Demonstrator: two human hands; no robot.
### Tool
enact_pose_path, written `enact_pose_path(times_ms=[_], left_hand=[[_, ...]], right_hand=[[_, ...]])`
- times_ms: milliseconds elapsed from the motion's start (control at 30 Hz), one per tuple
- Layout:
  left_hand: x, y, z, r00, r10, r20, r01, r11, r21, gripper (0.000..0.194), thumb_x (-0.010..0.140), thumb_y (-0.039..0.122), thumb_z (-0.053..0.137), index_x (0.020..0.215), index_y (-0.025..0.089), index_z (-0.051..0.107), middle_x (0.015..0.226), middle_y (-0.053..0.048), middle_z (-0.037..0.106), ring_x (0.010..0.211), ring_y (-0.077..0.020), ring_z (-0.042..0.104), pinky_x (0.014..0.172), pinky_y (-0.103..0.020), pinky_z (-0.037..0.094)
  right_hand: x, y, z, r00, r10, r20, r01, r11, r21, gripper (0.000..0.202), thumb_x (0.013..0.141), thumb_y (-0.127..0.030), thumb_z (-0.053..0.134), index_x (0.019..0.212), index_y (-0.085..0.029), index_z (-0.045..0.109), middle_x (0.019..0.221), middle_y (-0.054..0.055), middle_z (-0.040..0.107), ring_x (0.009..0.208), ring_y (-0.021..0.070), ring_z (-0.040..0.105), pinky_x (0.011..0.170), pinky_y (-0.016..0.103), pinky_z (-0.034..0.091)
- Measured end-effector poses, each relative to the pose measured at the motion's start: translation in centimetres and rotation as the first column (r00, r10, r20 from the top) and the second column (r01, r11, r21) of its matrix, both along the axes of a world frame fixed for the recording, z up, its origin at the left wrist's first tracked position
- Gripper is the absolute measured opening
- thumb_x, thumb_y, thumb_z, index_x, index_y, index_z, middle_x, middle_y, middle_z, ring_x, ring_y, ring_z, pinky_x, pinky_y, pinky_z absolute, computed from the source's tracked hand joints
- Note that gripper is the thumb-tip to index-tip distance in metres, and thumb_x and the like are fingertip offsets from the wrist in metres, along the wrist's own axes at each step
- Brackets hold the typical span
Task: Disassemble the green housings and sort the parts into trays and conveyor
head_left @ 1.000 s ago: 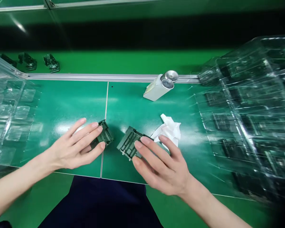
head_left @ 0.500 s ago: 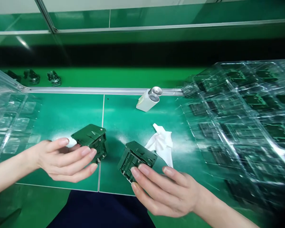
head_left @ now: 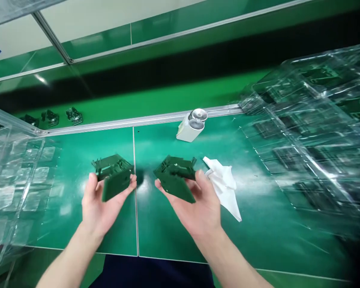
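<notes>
My left hand (head_left: 100, 210) grips a dark green plastic housing (head_left: 118, 184), thumb on its left edge and fingers behind and under it. A second, similar green housing (head_left: 174, 186) sits in my right hand (head_left: 202, 210), held by the thumb at its right edge, the fingers mostly hidden beneath. Both parts are tilted, a flat face towards me and thin prongs and open structure at the top. They hang apart above the green table (head_left: 156, 236), on either side of its seam. Close to my right hand lies a crumpled white cloth (head_left: 223, 184).
A white double-tube device (head_left: 192, 127) with silvery round ends stands near the metal rail (head_left: 156, 120). Clear plastic trays with green parts (head_left: 312, 152) are stacked at right. Another clear tray (head_left: 21, 176) stands at left. Several small dark parts (head_left: 74, 116) sit behind the rail.
Both hands have turned palm-up, rotating the two housings so their flat faces point towards me. The camera view has tilted and shifted a little.
</notes>
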State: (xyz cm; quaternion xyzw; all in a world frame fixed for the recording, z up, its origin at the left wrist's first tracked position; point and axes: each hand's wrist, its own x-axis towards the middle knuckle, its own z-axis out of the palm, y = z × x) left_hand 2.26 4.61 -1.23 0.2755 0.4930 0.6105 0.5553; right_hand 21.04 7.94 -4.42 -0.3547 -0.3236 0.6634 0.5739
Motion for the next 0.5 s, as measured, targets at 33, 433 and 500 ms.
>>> enact_pose_path(times_ms=[33, 433, 500], left_hand=[[0.6, 0.2, -0.1, 0.993, 0.014, 0.121, -0.004, 0.997, -0.080, 0.054, 0.084, 0.070, 0.045, 0.097, 0.021, 0.064, 0.093, -0.008, 0.070, 0.092, -0.0226, 0.069, 0.089, -0.045, 0.057], [-0.4, 0.4, -3.4, 0.999, -0.015, -0.043, 0.012, 0.998, -0.061, 0.058, 0.072, 0.072, 0.061, 0.103, 0.023, 0.059, 0.091, -0.006, 0.068, 0.093, -0.0240, 0.068, 0.090, -0.044, 0.054], [-2.0, -0.5, -5.0, 0.925, -0.009, -0.381, 0.013, 1.000, 0.009, 0.064, 0.062, 0.064, 0.076, 0.107, 0.026, 0.054, 0.093, -0.003, 0.067, 0.089, -0.0219, 0.069, 0.086, -0.040, 0.056]], right_hand=[[-0.7, 0.2, -0.2, 0.994, 0.008, -0.108, -0.014, 0.998, -0.057, 0.032, 0.092, -0.054, 0.047, 0.085, -0.028, 0.065, 0.085, 0.001, 0.072, 0.088, 0.0233, 0.071, 0.074, 0.045, 0.061], [0.4, 0.1, -2.5, 0.981, -0.069, 0.183, 0.036, 0.983, 0.178, 0.036, 0.082, -0.049, 0.064, 0.111, -0.029, 0.058, 0.098, 0.004, 0.066, 0.087, 0.0226, 0.068, 0.075, 0.041, 0.060], [1.2, -0.7, -2.9, 0.853, -0.163, 0.496, -0.020, 0.939, 0.344, 0.051, 0.077, -0.036, 0.070, 0.123, -0.028, 0.051, 0.110, 0.006, 0.063, 0.096, 0.0226, 0.066, 0.083, 0.039, 0.058]])
